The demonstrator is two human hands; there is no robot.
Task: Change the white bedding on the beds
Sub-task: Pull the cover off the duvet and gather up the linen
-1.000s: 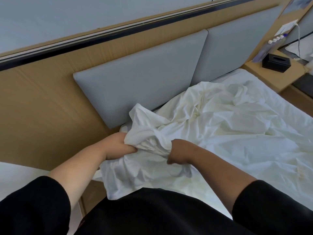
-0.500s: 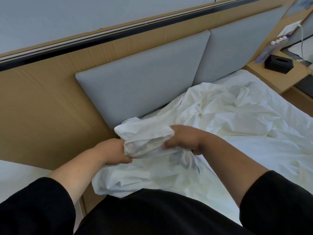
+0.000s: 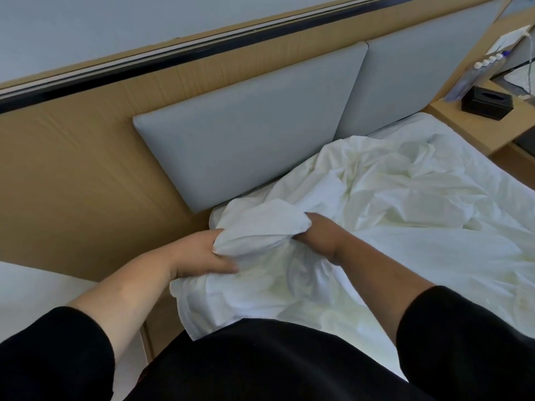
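Note:
A crumpled white sheet [image 3: 385, 204] covers the bed in front of me, bunched up at the head corner near the grey padded headboard [image 3: 246, 134]. My left hand [image 3: 199, 256] grips the left side of the bunched corner, fingers curled into the cloth. My right hand [image 3: 321, 235] grips the same bunch from the right, its fingers buried in the folds. The corner of the mattress under the bunch is hidden by the cloth.
A wooden wall panel [image 3: 72, 183] runs behind the headboard. At the right stands a wooden bedside table [image 3: 474, 125] with a black tissue box [image 3: 486, 102] and several bottles [image 3: 474, 73]. Another white bed [image 3: 34, 290] shows at the lower left.
Both hands have pushed the bunched corner of the sheet lower and toward the head corner of the bed. The raised peak of cloth has flattened.

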